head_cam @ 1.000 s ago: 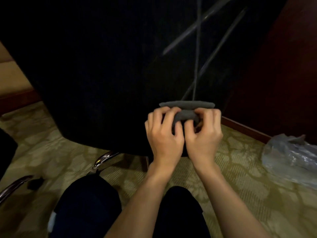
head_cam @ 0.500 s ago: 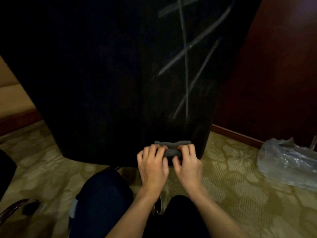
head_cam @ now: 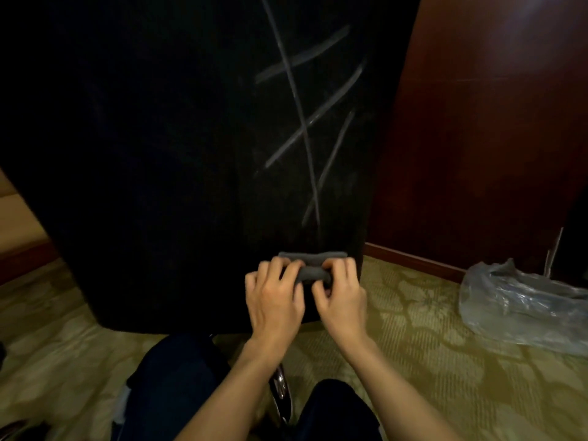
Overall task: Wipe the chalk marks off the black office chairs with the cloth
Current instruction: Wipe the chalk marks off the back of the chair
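Both hands down from the foot of the chalk marks (head_cam: 305, 128) to the chair back's (head_cam: 159, 154) lower edge, left hand (head_cam: 275, 302) and right hand (head_cam: 342, 300) gripping the cloth (head_cam: 313, 265), more chalk strokes showing above.

Patterned carpet (head_cam: 445, 361); wood panelling (head_cam: 493, 154)

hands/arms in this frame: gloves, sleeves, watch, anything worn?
Nothing worn on either. The left hand and right hand are bare, with no gloves, and no rings or watch show. Both forearms are uncovered from wrist to the bottom edge of the frame; no sleeve is in view. Below them are dark trousers.
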Available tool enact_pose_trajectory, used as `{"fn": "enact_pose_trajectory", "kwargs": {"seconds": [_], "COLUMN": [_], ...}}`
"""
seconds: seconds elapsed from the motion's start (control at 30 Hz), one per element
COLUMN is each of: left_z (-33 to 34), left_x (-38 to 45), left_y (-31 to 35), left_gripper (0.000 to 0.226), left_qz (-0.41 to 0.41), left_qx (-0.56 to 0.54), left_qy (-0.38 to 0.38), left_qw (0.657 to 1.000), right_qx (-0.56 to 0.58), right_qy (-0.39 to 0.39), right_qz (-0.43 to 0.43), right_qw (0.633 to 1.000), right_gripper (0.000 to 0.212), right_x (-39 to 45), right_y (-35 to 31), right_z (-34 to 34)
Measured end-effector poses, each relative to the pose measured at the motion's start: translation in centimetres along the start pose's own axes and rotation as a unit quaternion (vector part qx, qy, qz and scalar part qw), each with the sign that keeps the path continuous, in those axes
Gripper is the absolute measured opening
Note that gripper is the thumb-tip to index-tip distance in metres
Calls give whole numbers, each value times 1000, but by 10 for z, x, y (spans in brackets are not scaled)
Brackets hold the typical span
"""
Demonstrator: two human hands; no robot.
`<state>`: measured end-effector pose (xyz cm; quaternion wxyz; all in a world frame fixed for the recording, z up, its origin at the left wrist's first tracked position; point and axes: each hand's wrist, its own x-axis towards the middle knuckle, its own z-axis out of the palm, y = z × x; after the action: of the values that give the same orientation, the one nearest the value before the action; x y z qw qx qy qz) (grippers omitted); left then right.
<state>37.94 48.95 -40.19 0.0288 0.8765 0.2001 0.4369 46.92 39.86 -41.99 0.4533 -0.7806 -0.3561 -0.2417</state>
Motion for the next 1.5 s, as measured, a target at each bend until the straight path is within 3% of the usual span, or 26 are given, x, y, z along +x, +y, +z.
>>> {"fn": "enact_pose_trajectory", "kwargs": {"seconds": [0.1,0.23,0.33,0.47,0.57,0.67,0.8,0.9,0.97,1.17,1.37,1.5], "left_z": [-4,-31,-44,-16,-6,-22,-74,-89,-74,-46,-118,-117], "left_x": [-3,54,82,36,9,39,109,130,118,70,163,168], "left_y": [-2,20,28,-2,-13,-2,24,27,17,-9,28,19], "left_gripper": [41,35,33,39,47,32,30,28,29,32,31,30], "left_qz": [2,1,17,73,61,67,52,50,61,69,58,70], "left_qx": [-7,-46,-47,19,28,12,-28,-29,-17,-10,-53,-35], "left_qy": [8,111,145,86,23,67,175,198,188,126,243,249], "left_qw": [1000,993,988,993,997,995,983,979,980,990,967,965], "right_qx": [-9,20,34,-47,-68,-79,-22,20,17,-13,29,32], "right_qy": [-4,110,153,84,28,72,176,216,218,106,219,226], "right_qz": [-4,-42,-62,-72,-63,-89,-130,-125,-116,-109,-138,-142], "right_qw": [1000,993,986,993,995,990,975,968,969,988,965,963], "right_gripper": [24,24,25,29,19,22,28,27,29,22,26,23], "right_x": [0,60,85,38,14,48,113,130,118,72,162,166], "right_y": [-5,-41,-53,-26,-17,-37,-86,-104,-95,-63,-139,-146], "right_z": [-3,-34,-46,-14,-6,-27,-64,-64,-47,-24,-83,-76]}}
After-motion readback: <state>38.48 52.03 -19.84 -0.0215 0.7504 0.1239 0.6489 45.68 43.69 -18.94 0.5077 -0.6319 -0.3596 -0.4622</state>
